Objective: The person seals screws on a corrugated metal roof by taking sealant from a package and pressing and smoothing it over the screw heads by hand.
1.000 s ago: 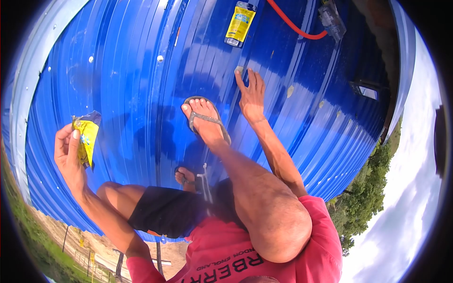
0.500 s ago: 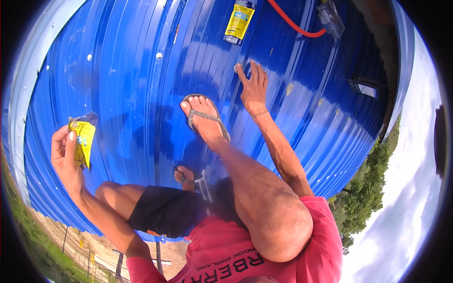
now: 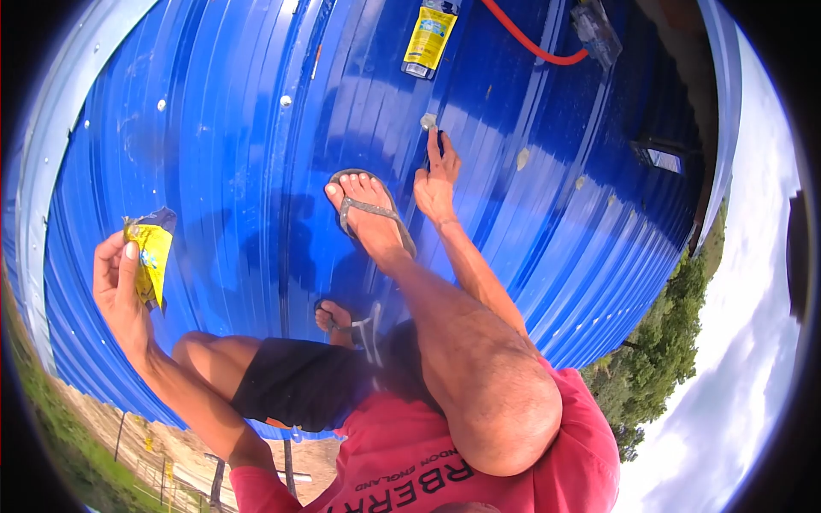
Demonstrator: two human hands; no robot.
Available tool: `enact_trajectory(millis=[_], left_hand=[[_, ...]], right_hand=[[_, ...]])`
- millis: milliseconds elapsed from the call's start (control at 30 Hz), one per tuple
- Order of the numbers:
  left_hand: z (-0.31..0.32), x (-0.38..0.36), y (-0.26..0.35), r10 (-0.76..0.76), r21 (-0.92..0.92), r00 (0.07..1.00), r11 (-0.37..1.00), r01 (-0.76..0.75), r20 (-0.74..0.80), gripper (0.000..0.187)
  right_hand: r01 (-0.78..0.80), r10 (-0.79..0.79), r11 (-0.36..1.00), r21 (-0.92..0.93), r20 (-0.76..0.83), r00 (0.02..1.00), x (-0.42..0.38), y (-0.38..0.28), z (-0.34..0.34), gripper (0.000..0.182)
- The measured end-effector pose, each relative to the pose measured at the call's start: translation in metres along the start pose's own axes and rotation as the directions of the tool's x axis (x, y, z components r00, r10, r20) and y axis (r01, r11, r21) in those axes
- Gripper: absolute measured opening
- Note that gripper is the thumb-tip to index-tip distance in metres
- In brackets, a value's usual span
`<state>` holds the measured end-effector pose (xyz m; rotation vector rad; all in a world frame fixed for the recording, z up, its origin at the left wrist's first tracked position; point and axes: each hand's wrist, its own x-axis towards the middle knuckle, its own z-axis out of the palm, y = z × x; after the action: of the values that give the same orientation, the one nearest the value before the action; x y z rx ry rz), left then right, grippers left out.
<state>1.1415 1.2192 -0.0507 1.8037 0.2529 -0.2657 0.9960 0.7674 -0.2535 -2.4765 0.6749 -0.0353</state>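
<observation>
My left hand (image 3: 120,274) grips an opened yellow packet (image 3: 153,256) with a torn, clear and dark upper end, pinched between thumb and fingers. My right hand (image 3: 438,181) is on the blue corrugated metal roof (image 3: 231,128), holding nothing. Its index finger stretches out and touches a whitish blob (image 3: 428,121) on the roof, while the other fingers are partly bent. Just beyond that blob lies a second yellow packet (image 3: 429,39), flat on the sheet.
A red hose or cable (image 3: 534,47) curves near a clear plastic wrapper (image 3: 597,32). More pale blobs, one a light patch (image 3: 522,158), dot the roof. My sandalled foot (image 3: 369,209) rests between my hands. Trees (image 3: 658,350) and sky show past the right edge.
My right hand has shifted slightly left and toward me, its fingers drawing in around an extended index finger at the blob. My left hand stays put with the packet.
</observation>
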Motion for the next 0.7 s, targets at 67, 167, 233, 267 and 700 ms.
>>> enact_trajectory(millis=[67, 167, 233, 267, 700], left_hand=[[0.000, 0.000, 0.000, 0.002, -0.002, 1.000, 1.000, -0.002, -0.001, 0.020], [0.001, 0.000, 0.001, -0.006, -0.001, 1.000, 1.000, 0.006, 0.002, 0.020], [0.000, 0.000, -0.001, -0.009, 0.006, 1.000, 1.000, 0.009, 0.005, 0.020], [0.000, 0.000, -0.001, -0.010, 0.009, 1.000, 1.000, 0.010, 0.005, 0.020], [0.007, 0.003, 0.000, 0.018, 0.025, 1.000, 1.000, -0.019, 0.025, 0.019]], right_hand=[[-0.010, 0.008, 0.998, -0.062, -0.031, 0.999, -0.003, -0.008, 0.007, 0.083], [0.018, -0.028, 0.987, -0.160, -0.060, 0.998, -0.006, -0.019, 0.019, 0.082], [0.039, -0.055, 0.975, -0.219, -0.063, 0.996, -0.010, -0.022, 0.021, 0.079], [0.050, -0.064, 0.974, -0.223, -0.057, 0.996, -0.011, -0.025, 0.017, 0.078], [0.205, -0.240, 0.902, -0.379, -0.047, 0.970, 0.030, -0.012, -0.022, 0.073]])
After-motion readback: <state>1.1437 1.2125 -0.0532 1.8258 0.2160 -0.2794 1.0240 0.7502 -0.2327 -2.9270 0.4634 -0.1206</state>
